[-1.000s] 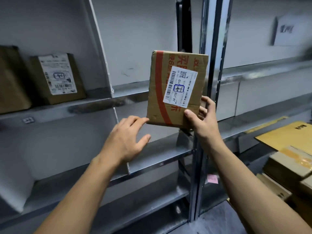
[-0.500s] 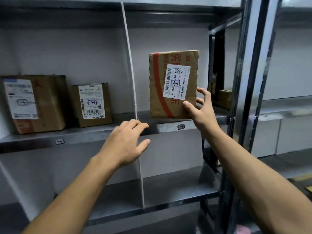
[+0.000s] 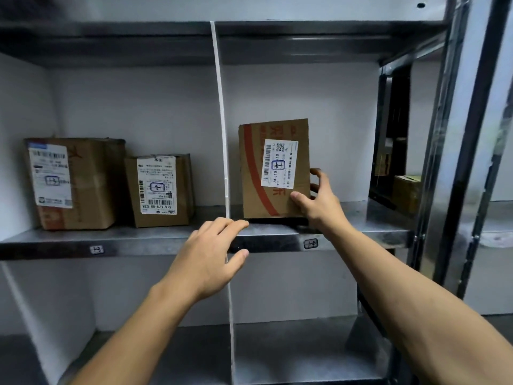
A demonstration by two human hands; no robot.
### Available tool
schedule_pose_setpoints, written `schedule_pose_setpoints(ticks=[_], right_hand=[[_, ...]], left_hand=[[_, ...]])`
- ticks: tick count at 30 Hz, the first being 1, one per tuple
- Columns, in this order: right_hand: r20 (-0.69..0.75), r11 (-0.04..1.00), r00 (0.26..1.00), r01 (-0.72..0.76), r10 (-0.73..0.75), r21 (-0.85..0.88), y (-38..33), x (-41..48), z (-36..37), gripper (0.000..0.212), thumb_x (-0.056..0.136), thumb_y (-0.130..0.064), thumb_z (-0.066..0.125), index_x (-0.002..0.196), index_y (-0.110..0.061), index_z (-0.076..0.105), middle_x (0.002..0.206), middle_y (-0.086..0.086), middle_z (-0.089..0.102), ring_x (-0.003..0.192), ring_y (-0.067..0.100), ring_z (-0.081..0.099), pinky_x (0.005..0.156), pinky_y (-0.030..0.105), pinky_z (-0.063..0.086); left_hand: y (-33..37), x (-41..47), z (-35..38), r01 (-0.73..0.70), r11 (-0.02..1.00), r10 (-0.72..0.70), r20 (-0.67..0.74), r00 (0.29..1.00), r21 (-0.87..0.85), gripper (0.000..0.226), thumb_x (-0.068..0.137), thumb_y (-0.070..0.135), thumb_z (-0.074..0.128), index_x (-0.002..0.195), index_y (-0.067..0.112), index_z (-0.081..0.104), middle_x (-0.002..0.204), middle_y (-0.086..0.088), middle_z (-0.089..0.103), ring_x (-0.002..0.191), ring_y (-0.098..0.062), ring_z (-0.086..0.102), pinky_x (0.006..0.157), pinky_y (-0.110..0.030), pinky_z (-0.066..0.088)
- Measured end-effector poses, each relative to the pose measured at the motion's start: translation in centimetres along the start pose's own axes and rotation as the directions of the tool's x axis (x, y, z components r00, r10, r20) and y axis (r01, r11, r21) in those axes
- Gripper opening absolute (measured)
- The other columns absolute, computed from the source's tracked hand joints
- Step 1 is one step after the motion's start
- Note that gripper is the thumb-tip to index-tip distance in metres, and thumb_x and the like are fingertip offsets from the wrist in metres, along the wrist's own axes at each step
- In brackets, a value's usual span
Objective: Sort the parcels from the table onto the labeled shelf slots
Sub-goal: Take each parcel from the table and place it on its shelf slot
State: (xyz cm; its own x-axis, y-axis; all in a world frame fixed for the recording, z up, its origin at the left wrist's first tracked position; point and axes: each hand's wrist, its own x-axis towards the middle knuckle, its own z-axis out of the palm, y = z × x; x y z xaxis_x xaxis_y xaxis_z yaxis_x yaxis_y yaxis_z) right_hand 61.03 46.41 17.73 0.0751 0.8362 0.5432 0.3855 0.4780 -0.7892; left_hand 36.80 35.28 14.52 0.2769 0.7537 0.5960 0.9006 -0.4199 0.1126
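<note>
Right grip [image 3: 319, 202] pinches the red-striped brown cardboard parcel [image 3: 255, 190] by its lower corner, upright, up-left; left grip [image 3: 211, 254] slack, below

shelving [image 3: 155, 241]: grey metal, thin white divider [image 3: 220, 120]
wall [image 3: 291, 95]: plain white, behind it
uprights [image 3: 444, 134]: shiny steel, right side
light: dim

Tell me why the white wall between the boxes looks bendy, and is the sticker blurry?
In the head view the wide-angle lens bows the white divider and the shelf posts; the sticker on the parcel in the right hand is fairly sharp, barcode lines clear; the metal shelf edge shows soft glare.
</note>
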Motion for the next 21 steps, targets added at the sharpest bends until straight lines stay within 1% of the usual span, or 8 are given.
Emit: schedule_pose_setpoints(ticks=[3,7,9,12,14,16,18,21], right_hand=[[0.0,1.0,1.0,0.003,-0.003,0.004,0.0,0.1,0.5,0.067,0.093,-0.026,0.07,0.147,-0.031,0.031,0.117,-0.009,0.054,0.101,0.011,0.058,0.089,0.026,0.049],[0.025,1.0,1.0,-0.004,0.005,-0.005,0.0,0.2,1.2,0.067,0.091,-0.024,0.071,0.146,-0.035,0.034,0.114,-0.007,0.057,0.084,-0.002,0.059,0.075,0.029,0.058],[0.035,1.0,0.999,-0.009,0.009,-0.009,0.1,0.4,1.2,0.066,0.091,-0.024,0.071,0.145,-0.036,0.035,0.118,-0.004,0.06,0.087,0.002,0.061,0.071,0.027,0.058],[0.045,1.0,0.999,-0.01,0.01,-0.009,0.3,0.5,1.2,0.065,0.091,-0.021,0.072,0.144,-0.037,0.037,0.13,0.0,0.062,0.1,0.013,0.06,0.063,0.015,0.054],[0.04,1.0,0.999,-0.011,0.012,-0.02,0.4,0.4,1.2,0.066,0.09,-0.019,0.073,0.143,-0.037,0.037,0.132,0.001,0.062,0.105,0.014,0.06,0.075,0.022,0.058],[0.039,0.999,0.999,-0.015,0.017,-0.041,0.3,0.1,1.2,0.068,0.089,-0.019,0.074,0.143,-0.036,0.037,0.135,0.002,0.062,0.104,0.011,0.057,0.089,0.029,0.055],[0.045,0.998,0.999,-0.023,0.026,-0.059,0.2,0.0,1.1,0.069,0.089,-0.019,0.075,0.143,-0.036,0.036,0.137,0.003,0.061,0.103,0.011,0.055,0.09,0.03,0.054],[0.043,0.993,0.997,-0.055,0.06,-0.104,0.0,-0.3,1.1,0.071,0.089,-0.02,0.074,0.144,-0.037,0.034,0.14,0.004,0.058,0.11,0.021,0.06,0.092,0.041,0.058]], left_hand=[[0.0,0.0,0.6,0.017,0.999,-0.018,-0.019,1.0,-0.042,0.052,0.094,0.045,0.05,0.144,0.035,0.037,0.136,0.018,0.043,0.124,-0.006,0.038,0.105,-0.03,0.037],[-0.5,0.1,1.3,0.031,0.997,-0.034,-0.038,0.999,-0.077,0.051,0.094,0.043,0.051,0.143,0.035,0.038,0.136,0.017,0.044,0.123,-0.006,0.038,0.105,-0.031,0.038],[-0.8,0.0,1.3,0.043,0.995,-0.047,-0.049,0.998,-0.09,0.051,0.093,0.045,0.049,0.142,0.035,0.039,0.134,0.017,0.044,0.122,-0.007,0.039,0.104,-0.031,0.039],[-1.3,-0.2,1.2,0.062,0.99,-0.072,-0.077,0.994,-0.126,0.052,0.09,0.045,0.05,0.14,0.035,0.041,0.131,0.018,0.046,0.119,-0.005,0.041,0.102,-0.031,0.04],[-1.7,-0.5,1.1,0.068,0.988,-0.081,-0.086,0.993,-0.139,0.05,0.092,0.041,0.053,0.14,0.035,0.042,0.129,0.019,0.046,0.119,-0.004,0.041,0.101,-0.031,0.039],[-1.8,-0.9,0.9,0.063,0.988,-0.075,-0.082,0.994,-0.14,0.051,0.09,0.045,0.05,0.14,0.036,0.042,0.128,0.02,0.046,0.118,-0.004,0.041,0.101,-0.029,0.039],[-1.8,-1.3,0.8,0.064,0.988,-0.074,-0.071,0.995,-0.143,0.054,0.088,0.048,0.046,0.14,0.036,0.042,0.128,0.02,0.046,0.119,-0.004,0.042,0.1,-0.028,0.038],[-2.0,-1.8,0.5,0.065,0.986,-0.079,-0.081,0.994,-0.155,0.052,0.088,0.046,0.049,0.139,0.035,0.043,0.129,0.019,0.047,0.119,-0.005,0.042,0.099,-0.025,0.036]])
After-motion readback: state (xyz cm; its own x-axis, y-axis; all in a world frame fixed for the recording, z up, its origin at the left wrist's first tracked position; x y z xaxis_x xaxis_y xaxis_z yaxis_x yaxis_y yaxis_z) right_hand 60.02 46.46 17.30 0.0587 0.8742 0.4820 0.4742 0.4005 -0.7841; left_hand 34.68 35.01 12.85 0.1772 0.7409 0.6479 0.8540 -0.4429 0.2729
